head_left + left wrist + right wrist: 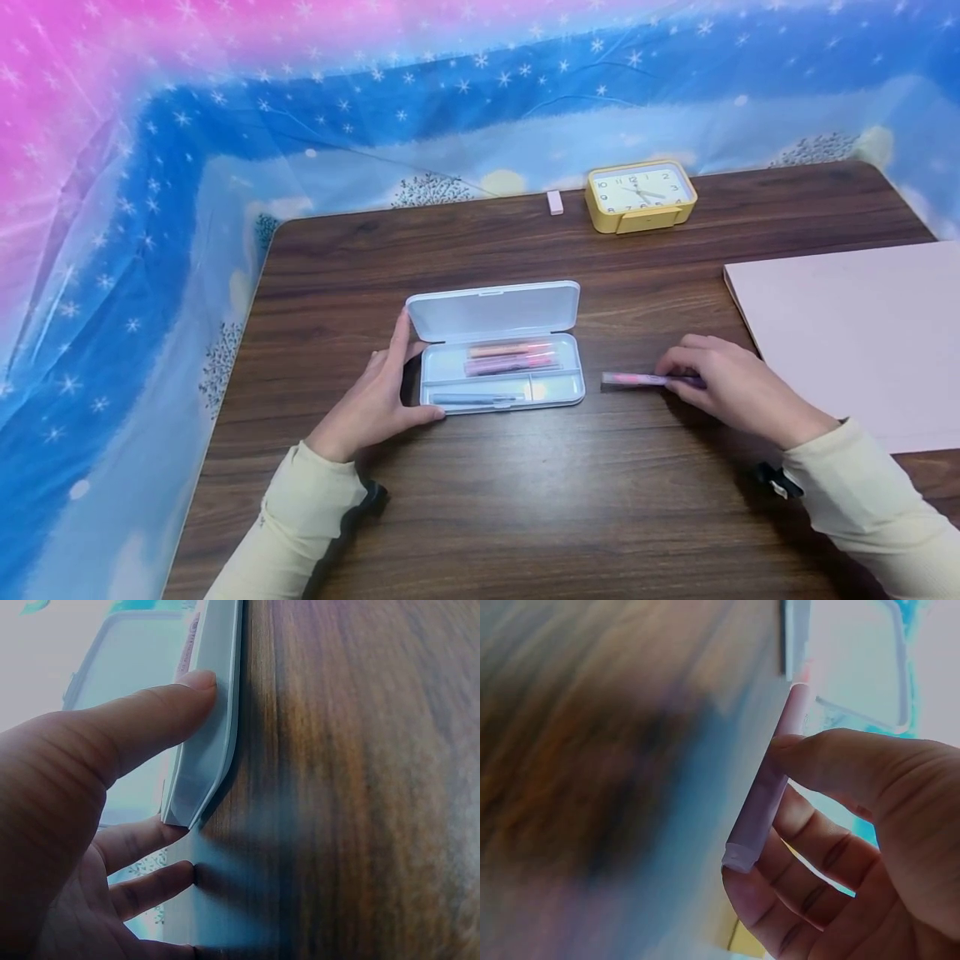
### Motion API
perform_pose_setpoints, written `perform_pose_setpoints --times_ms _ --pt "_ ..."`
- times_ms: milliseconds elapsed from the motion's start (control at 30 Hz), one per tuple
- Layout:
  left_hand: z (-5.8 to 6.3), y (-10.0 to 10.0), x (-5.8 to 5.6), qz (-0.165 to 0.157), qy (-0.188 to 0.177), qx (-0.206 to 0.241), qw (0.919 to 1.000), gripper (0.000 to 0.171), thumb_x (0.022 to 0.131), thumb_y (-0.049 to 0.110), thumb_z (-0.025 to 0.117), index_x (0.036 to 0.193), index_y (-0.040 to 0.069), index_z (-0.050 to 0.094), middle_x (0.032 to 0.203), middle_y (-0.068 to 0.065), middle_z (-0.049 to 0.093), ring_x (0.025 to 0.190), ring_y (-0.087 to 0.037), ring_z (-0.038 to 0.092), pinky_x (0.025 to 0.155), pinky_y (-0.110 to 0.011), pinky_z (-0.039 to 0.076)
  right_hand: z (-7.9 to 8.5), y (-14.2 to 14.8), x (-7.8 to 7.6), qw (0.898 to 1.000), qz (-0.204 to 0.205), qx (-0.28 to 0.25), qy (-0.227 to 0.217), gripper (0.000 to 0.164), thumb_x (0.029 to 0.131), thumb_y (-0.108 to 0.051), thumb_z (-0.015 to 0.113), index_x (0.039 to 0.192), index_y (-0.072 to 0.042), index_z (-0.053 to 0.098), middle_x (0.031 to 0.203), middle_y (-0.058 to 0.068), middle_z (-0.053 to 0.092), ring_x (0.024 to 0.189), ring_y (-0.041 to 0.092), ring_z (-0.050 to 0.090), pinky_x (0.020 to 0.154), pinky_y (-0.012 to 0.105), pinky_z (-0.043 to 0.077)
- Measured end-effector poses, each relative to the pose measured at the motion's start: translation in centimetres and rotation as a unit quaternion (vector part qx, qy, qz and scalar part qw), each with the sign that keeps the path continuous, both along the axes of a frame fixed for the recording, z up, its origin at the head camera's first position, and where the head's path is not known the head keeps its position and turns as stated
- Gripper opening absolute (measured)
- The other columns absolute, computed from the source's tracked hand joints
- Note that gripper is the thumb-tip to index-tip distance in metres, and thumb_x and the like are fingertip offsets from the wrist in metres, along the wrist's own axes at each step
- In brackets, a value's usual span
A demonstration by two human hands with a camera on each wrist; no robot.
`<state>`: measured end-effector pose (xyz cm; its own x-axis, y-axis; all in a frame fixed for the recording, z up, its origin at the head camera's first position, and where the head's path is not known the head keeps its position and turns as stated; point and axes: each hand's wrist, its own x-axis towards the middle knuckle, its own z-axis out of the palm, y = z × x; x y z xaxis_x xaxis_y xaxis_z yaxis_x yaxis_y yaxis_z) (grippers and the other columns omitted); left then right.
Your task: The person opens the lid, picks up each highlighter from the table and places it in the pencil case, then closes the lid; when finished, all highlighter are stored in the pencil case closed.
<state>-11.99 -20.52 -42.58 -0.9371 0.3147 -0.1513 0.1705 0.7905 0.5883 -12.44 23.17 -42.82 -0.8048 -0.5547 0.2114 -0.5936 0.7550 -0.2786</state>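
Note:
A white pencil case (501, 375) lies with its lid (495, 310) raised on the wooden table. My left hand (375, 400) grips its left end; the left wrist view has the thumb (161, 716) on the front wall and a fingertip at the corner. Several pink and orange pens (513, 360) lie in the rear compartment, and thin grey sticks (476, 399) in the front one. To the right of the case, my right hand (723, 379) pinches a purple pen (769, 776) with a clear-capped pink end, thumb against fingers, just above the table.
At the back stand a yellow alarm clock (641, 196) and a small pink eraser (555, 202). A large pale pink board or folder (847, 342) lies on the right, close to my right hand. A patterned curtain (420, 92) hangs round the table's back and left edges.

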Motion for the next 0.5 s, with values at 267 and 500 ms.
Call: perform_pose_setpoints --times_ms 267,500 --pt "0.0 -0.1 -0.1 0.001 -0.002 -0.002 1.0 0.136 0.075 0.04 0.085 0.152 0.032 -0.027 0.153 -0.003 0.045 0.146 -0.031 0.028 0.117 -0.059 0.026 2.6 -3.0 0.2 1.0 0.011 -0.009 -0.022 0.016 0.085 -0.011 0.075 0.092 -0.024 0.072 0.083 -0.013 0.058 0.068 0.004 0.051 0.06 0.026 0.045" --pt "-0.1 -0.1 -0.2 0.0 -0.004 0.011 0.9999 0.136 0.076 0.038 0.086 0.152 0.031 -0.027 0.154 -0.004 0.044 0.147 -0.032 0.026 0.117 -0.061 0.024 3.8 -6.2 -0.1 0.997 0.043 -0.02 -0.056 0.013 0.088 -0.013 0.073 0.095 -0.024 0.072 0.084 -0.013 0.058 0.068 0.004 0.051 0.06 0.023 0.045"
